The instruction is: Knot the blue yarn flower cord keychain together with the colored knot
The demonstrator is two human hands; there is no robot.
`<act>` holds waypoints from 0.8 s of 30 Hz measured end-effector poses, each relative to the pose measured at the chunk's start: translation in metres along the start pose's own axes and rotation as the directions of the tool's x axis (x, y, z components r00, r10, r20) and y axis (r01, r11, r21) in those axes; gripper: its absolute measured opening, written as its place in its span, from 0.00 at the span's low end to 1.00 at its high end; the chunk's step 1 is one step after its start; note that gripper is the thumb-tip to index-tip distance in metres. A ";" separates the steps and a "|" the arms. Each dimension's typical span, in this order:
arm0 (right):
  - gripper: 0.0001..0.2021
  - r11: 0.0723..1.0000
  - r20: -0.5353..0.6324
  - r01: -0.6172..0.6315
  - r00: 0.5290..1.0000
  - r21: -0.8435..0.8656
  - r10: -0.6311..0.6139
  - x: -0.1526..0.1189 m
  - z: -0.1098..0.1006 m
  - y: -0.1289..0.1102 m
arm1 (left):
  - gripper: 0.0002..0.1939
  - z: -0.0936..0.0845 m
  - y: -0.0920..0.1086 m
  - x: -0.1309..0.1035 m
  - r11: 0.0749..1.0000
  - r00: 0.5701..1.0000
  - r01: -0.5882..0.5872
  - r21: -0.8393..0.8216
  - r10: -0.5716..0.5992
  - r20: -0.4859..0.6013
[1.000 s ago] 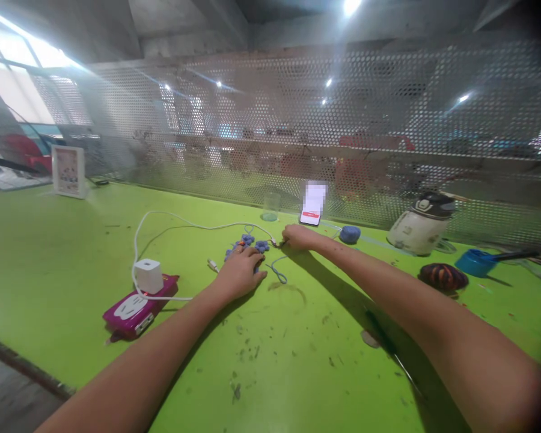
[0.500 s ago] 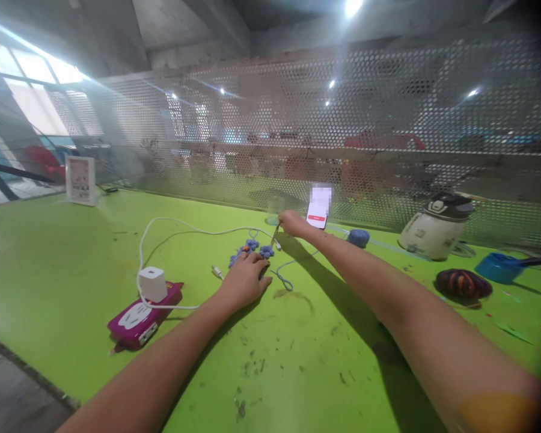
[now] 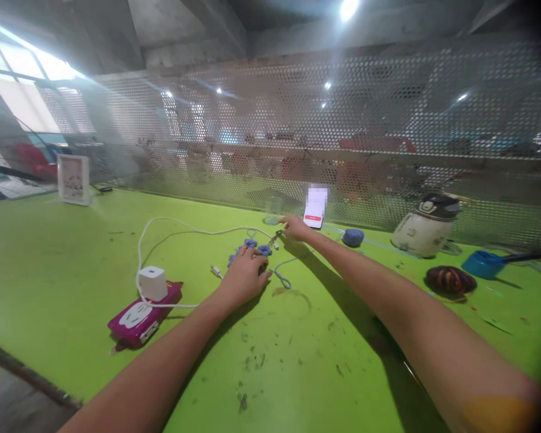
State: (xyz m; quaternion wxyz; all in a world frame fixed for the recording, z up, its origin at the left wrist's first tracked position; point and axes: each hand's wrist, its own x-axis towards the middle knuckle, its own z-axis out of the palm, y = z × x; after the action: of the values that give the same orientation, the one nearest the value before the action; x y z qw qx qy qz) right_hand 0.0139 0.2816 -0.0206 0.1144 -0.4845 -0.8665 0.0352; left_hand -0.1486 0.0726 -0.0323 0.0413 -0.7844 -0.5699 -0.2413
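Observation:
My left hand rests curled over a blue crocheted piece with small flower-like lobes, gripping it against the table. Its fingers hide much of the piece, and a bit of orange shows among the blue. Blue yarn runs from it in a loop towards a small blue yarn ball. Just above a small pair of scissors lying on the table, my right hand has its index finger stretched out and appears to hold nothing. That fingertip is close to a clear cup.
A white cable loops from a charger on a magenta power strip. Behind my right hand leans a phone. To the right are a white jug, a dark multicoloured yarn ball and a blue container.
My right hand has let go of the scissors, which now lie on the table, and its index finger has stretched towards the cup. My left hand stays on the crocheted piece.

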 end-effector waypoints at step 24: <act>0.13 0.925 -0.123 0.339 0.939 0.172 -0.321 -0.312 -0.077 -0.062 | 0.12 -0.035 -0.011 0.003 0.930 0.940 0.263 -0.256 -0.188 0.285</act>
State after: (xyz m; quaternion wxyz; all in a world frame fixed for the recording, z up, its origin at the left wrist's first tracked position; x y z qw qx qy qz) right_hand 0.1375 -0.0198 0.0134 0.2047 -0.3195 -0.9221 0.0756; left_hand -0.1697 0.0669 -0.0022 -0.1763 -0.7351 -0.6158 -0.2222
